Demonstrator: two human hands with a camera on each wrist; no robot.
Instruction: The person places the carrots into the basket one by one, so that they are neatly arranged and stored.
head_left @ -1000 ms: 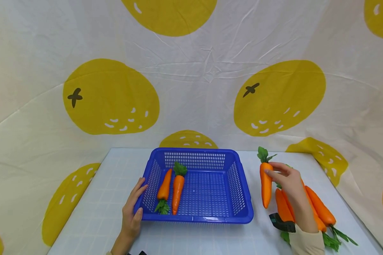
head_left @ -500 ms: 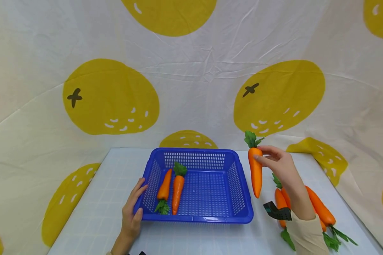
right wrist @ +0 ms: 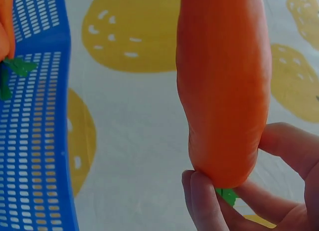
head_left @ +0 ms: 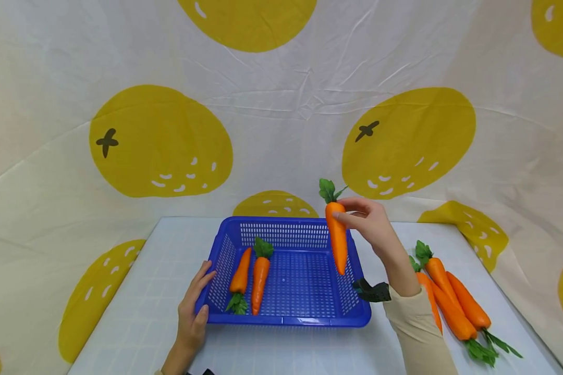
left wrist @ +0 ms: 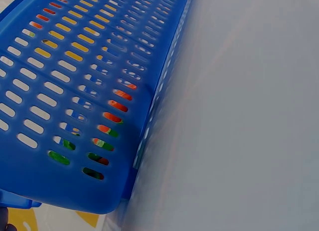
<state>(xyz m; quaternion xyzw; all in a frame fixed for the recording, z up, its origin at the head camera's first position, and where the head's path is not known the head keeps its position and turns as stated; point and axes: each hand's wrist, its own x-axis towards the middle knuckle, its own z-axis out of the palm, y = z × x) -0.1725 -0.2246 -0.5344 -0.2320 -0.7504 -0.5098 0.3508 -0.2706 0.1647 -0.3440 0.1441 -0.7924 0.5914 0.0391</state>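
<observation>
My right hand [head_left: 368, 221] pinches an orange carrot [head_left: 338, 234] near its leafy top, thumb on one side and fingers on the other. The carrot hangs tip down over the right part of a blue plastic basket [head_left: 286, 321], green leaves upward. In the right wrist view the carrot [right wrist: 224, 91] fills the middle, thumb and fingers around its thick end. My left hand [head_left: 192, 312] rests against the basket's left side, fingers fairly straight at the rim. Inside, at the left, lie two carrots: one [head_left: 241, 273] with leaves toward me, the other [head_left: 260, 278] with leaves away.
Several more carrots [head_left: 455, 312] lie in a pile on the white table [head_left: 136, 323], right of the basket. Behind the table hangs a pale cloth [head_left: 286, 146] printed with yellow fruit. The basket's slotted wall [left wrist: 65, 91] fills the left of the left wrist view.
My right hand has lifted the carrot and carried it left, from beside the pile to over the basket. More of the pile shows now. My left hand has stayed at the basket.
</observation>
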